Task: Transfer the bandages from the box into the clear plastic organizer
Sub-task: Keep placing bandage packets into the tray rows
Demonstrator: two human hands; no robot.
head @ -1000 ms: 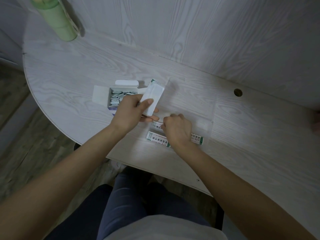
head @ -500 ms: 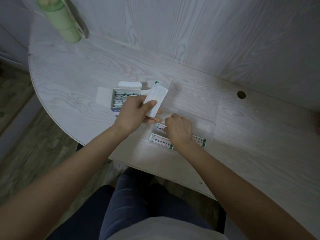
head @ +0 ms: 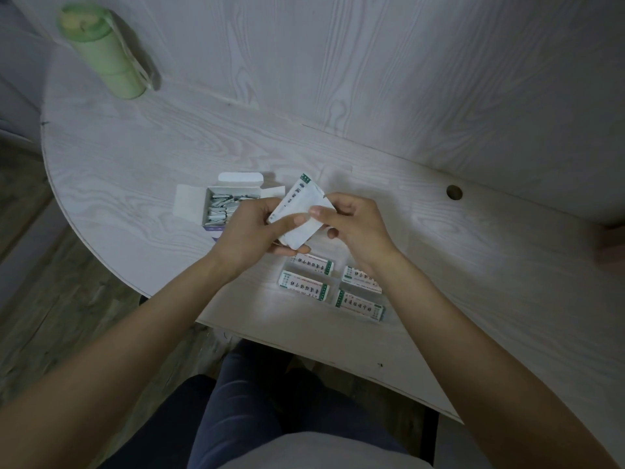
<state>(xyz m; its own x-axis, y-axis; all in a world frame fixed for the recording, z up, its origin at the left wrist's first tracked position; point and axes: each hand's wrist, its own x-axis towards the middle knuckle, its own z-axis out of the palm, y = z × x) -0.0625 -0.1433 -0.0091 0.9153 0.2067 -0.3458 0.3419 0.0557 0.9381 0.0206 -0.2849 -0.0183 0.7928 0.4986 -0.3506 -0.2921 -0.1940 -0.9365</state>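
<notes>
My left hand (head: 248,231) grips a stack of white bandage packets (head: 297,211) between thumb and fingers, tilted above the tabletop (head: 135,170). My right hand (head: 351,221) pinches the same stack at its right edge, thumb on top. The open box (head: 223,208) stands just left of my left hand, flaps spread, with more packets inside. The clear plastic organizer (head: 338,286) lies on the tabletop directly below my hands; its walls are hard to make out. Four printed bandage strips (head: 304,286) lie in it in two rows of two. A green bottle (head: 105,52) stands well apart at the far left.
</notes>
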